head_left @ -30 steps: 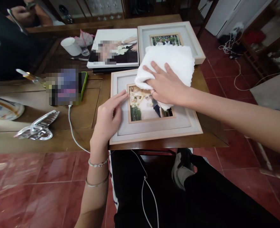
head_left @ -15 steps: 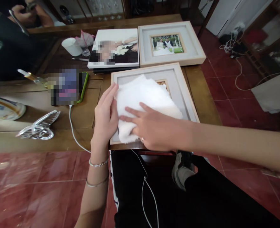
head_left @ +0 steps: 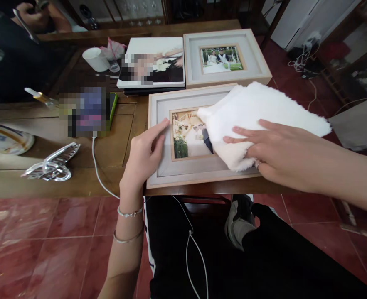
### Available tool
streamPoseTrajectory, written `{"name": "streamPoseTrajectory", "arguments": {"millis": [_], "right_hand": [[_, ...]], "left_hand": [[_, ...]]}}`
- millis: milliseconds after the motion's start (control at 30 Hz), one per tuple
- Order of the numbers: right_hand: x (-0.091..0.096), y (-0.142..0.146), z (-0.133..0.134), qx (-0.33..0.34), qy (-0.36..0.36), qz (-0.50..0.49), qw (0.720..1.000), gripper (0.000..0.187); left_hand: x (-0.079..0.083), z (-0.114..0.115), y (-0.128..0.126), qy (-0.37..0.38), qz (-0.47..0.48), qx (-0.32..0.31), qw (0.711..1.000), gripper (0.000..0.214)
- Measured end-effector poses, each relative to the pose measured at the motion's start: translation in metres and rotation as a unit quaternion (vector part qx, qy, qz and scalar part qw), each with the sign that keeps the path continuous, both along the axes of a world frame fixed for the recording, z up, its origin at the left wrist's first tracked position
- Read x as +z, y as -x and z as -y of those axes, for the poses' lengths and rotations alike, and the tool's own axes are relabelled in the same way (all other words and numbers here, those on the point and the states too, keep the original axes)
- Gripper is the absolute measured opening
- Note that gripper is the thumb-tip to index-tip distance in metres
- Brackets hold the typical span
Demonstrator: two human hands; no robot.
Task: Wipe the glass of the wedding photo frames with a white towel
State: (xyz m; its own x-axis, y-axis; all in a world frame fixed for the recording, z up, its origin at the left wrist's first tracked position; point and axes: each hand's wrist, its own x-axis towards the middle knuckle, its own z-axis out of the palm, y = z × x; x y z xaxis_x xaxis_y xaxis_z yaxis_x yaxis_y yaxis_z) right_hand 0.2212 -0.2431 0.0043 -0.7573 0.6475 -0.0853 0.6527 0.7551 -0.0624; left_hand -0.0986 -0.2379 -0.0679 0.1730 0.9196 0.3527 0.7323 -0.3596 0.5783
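A light wooden picture frame [head_left: 198, 177] lies face up near the table's front edge, with a wedding photo [head_left: 189, 143] at its centre. Across its right half is spread a fluffy white cloth [head_left: 258, 108], which covers part of the photo and overhangs the frame's right side. My right hand [head_left: 270, 149] presses on this cloth, fingers somewhat apart, a fold of it bunched under them. At the frame's left side rests my left hand [head_left: 146, 153], its fingers stretched out over the border and their tips close to the photo's left edge.
Behind stand a second framed photo [head_left: 228, 74] and a photo panel [head_left: 171, 74]. To the left lie a phone [head_left: 112, 108] on a white cable [head_left: 95, 160] and a silver hair claw [head_left: 54, 164]. A white cup [head_left: 95, 60] sits farther back. Another person's hands [head_left: 35, 14] show top left.
My right hand has slid the white cloth rightward over the frame, uncovering the photo's left part. My left hand stays at the frame's left side, its fingers now reaching farther over the border.
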Motion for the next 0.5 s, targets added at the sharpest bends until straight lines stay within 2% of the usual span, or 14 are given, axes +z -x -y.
{"name": "streamPoseTrajectory", "arguments": {"millis": [133, 267, 367, 500], "right_hand": [[-0.009, -0.003, -0.015, -0.056, -0.032, 0.010, 0.998, 0.039], [-0.015, 0.024, -0.048, -0.078, -0.051, 0.008, 0.996, 0.048], [-0.015, 0.060, -0.079, -0.047, -0.062, 0.009, 0.997, 0.052], [-0.013, 0.115, -0.110, 0.045, -0.032, 0.045, 0.997, 0.057]], "left_hand": [[0.001, -0.001, -0.002, -0.005, 0.005, -0.014, 1.000, 0.041], [0.002, -0.002, -0.002, -0.009, 0.001, -0.016, 1.000, 0.042], [0.001, -0.002, -0.001, -0.019, 0.003, -0.022, 1.000, 0.041], [0.000, -0.003, 0.000, -0.029, 0.004, -0.023, 0.999, 0.039]]}}
